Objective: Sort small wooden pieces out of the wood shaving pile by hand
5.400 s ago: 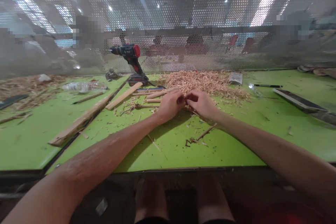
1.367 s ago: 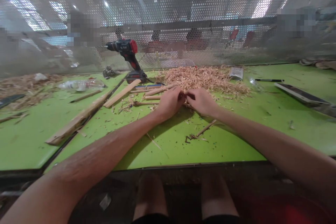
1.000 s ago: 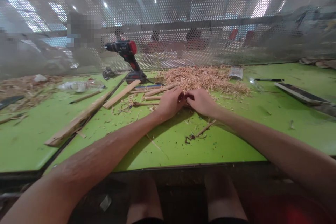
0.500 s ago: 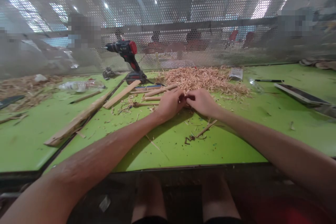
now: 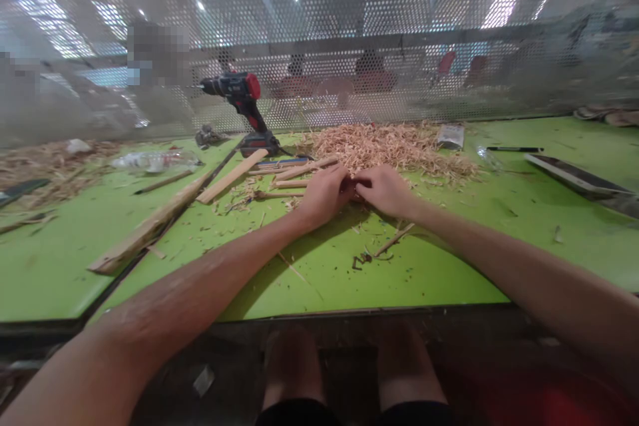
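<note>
My left hand (image 5: 327,194) and my right hand (image 5: 383,190) meet over the green table (image 5: 309,279), fingertips pinched together. Whatever they pinch is too small and too covered by the fingers to name. Just behind them spreads a heap of wood shavings (image 5: 384,146). Thin wooden sticks (image 5: 292,184) lie beside my left hand, and a darker twig (image 5: 279,196) points toward it. Nearer the front edge, below my right wrist, rests a short stick (image 5: 394,239) with a small dark curled bit (image 5: 360,261) by its end.
A cordless drill (image 5: 244,106) stands on its battery at the back left. Wooden strips (image 5: 150,226) lie along a table seam, near a clear plastic bottle (image 5: 154,161). At right are a tablet-like device (image 5: 574,173) and a black pen (image 5: 515,149). A perforated screen (image 5: 319,26) closes the back.
Both hands stay pinched together in nearly the same place, with only slight finger movement. The whole view has shifted a little.
</note>
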Tool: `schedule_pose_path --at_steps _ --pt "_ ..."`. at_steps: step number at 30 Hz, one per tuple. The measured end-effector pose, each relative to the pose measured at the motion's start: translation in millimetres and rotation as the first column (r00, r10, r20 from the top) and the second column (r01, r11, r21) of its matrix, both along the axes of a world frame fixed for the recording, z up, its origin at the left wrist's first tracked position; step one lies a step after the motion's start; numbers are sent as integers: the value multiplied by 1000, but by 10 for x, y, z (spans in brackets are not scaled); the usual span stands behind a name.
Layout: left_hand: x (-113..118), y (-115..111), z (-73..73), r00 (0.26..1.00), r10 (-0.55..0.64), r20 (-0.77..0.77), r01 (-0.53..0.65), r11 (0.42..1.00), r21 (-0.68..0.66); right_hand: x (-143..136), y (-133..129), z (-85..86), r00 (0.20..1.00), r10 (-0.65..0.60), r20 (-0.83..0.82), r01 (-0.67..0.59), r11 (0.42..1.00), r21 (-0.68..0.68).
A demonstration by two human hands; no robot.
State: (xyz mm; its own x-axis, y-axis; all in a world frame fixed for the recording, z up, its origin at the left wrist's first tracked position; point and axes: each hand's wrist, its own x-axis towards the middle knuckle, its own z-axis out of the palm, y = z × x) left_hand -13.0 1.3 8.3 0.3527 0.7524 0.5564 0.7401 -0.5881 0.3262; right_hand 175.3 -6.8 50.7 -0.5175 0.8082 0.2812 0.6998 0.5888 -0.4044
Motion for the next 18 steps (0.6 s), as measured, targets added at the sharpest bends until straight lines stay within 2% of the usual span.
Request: schedule_pose_path --at_steps 13,18 --pt "19 56 -48 1000 14 18 -14 1000 -2 -38 -18 -22 996 -81 -40 79 996 -44" --pt "7 86 -82 999 -2 41 0 999 42 -12 13 -24 989 -107 -100 101 992 -69"
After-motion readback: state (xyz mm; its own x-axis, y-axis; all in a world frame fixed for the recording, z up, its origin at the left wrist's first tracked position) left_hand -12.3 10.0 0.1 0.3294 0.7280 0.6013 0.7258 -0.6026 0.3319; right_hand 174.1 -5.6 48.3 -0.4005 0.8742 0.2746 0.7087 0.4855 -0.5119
